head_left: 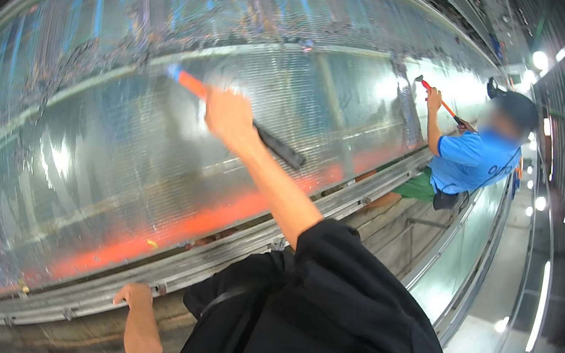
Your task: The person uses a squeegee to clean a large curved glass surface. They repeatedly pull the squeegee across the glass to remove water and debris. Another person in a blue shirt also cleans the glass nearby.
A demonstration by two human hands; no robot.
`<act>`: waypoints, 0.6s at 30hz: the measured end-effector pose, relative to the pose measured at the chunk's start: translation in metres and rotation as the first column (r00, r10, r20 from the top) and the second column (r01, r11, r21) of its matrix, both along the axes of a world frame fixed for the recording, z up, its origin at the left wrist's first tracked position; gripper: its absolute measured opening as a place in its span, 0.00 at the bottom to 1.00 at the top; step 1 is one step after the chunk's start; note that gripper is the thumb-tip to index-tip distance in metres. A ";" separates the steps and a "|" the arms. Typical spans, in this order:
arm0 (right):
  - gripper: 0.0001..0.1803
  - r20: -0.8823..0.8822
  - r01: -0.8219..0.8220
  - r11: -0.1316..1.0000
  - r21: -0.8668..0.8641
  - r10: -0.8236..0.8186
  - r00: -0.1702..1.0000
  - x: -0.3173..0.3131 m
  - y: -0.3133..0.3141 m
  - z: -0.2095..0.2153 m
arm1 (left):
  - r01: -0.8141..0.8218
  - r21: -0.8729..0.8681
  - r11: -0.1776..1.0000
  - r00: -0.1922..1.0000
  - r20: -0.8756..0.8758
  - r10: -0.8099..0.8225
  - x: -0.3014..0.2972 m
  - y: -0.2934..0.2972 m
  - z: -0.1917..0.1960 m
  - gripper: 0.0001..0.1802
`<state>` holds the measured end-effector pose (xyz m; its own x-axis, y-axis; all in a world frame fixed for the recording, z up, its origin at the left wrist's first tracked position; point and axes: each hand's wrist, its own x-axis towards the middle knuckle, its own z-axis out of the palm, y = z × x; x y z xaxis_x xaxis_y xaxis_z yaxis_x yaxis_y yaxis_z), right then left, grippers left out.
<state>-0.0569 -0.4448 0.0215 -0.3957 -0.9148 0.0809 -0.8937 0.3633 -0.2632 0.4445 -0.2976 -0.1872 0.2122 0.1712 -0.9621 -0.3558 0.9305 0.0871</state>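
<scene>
My right hand (pixel 230 118) is closed around a scraper with an orange and black handle (pixel 279 148), held over the wet, translucent ribbed sheet (pixel 243 192). The scraper's blue front end points left and is blurred, so I cannot tell whether it touches the sheet. Lower down, my left hand (pixel 136 295) rests at the edge of the metal rail (pixel 211 254) along the near side, one finger stretched onto it and the others partly hidden. Nothing shows in that hand.
To the right, a co-worker in a blue shirt (pixel 458 164) holds a similar orange-handled tool (pixel 447 108) over the same sheet. Dark residue and blue streaks (pixel 170 0) cover the far part. A red band (pixel 162 239) runs along the near edge. Another long table (pixel 460 242) lies behind.
</scene>
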 end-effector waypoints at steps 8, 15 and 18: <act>0.21 0.282 0.158 0.925 0.346 -0.263 0.923 0.072 0.271 0.029 | -0.079 -0.208 0.975 0.996 -0.064 0.067 0.000 0.019 0.002 0.42; 0.23 0.208 0.242 0.854 0.461 -0.369 0.906 0.194 0.357 0.044 | 0.986 -0.068 -0.154 -0.164 -0.589 -0.791 0.178 0.047 -0.027 0.48; 0.22 0.182 0.284 0.843 0.458 -0.401 0.898 0.243 0.363 0.048 | 0.909 0.027 -0.416 -0.289 -0.678 -0.676 0.258 0.014 -0.016 0.47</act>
<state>0.1864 -0.0818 0.0694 -0.6421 -0.6412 -0.4203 -0.6106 0.7592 -0.2253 0.7021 -0.2837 -0.2033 0.3836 0.3707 -0.8458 0.9223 -0.2000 0.3306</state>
